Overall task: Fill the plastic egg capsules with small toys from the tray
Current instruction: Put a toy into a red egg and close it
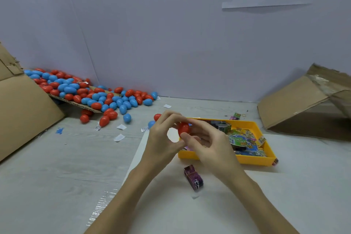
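Note:
Both my hands hold one red egg capsule point(183, 128) above the near left corner of the yellow tray point(254, 160). My left hand point(163, 138) curls its fingers over the top of the egg. My right hand point(207, 144) pinches it from the right, thumb on its lower side. The tray holds several small packaged toys point(242, 137) in green, blue and purple wrappers. One purple toy packet point(193, 176) lies on the table in front of the tray. Whether the egg is closed is hidden by my fingers.
A heap of red and blue egg capsules point(98, 97) spills off a cardboard flap at the back left. A cardboard box point(20, 108) stands at the left, another tipped box point(311, 104) at the right. Paper scraps point(119, 137) lie on the table.

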The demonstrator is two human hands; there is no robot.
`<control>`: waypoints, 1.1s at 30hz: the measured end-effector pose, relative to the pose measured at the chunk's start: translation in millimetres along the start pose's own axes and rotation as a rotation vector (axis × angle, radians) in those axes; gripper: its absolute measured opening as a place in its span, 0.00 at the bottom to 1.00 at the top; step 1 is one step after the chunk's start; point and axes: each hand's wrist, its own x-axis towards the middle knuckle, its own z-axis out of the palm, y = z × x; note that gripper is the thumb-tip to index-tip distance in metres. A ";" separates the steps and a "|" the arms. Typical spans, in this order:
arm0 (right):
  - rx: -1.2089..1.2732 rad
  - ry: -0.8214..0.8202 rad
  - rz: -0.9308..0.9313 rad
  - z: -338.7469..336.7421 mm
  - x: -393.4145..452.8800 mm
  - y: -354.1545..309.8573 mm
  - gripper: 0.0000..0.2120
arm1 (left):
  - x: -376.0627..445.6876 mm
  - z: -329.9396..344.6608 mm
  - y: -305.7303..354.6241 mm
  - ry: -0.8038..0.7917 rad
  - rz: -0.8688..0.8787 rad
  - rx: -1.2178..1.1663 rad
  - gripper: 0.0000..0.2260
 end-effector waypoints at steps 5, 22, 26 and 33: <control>0.199 -0.011 0.077 -0.3 2.4 -1.2 0.15 | -2.4 6.8 1.5 0.021 0.061 0.022 0.24; 0.180 0.024 0.170 -8.4 5.6 -0.2 0.13 | -1.7 2.1 -0.6 0.012 -0.022 -0.074 0.15; 0.280 0.010 0.209 -10.9 4.6 1.7 0.08 | -1.0 2.9 0.2 -0.027 -0.099 -0.168 0.13; -0.317 0.086 -0.038 -18.3 8.1 12.1 0.08 | 1.4 3.7 -8.9 -0.002 -0.345 -0.305 0.17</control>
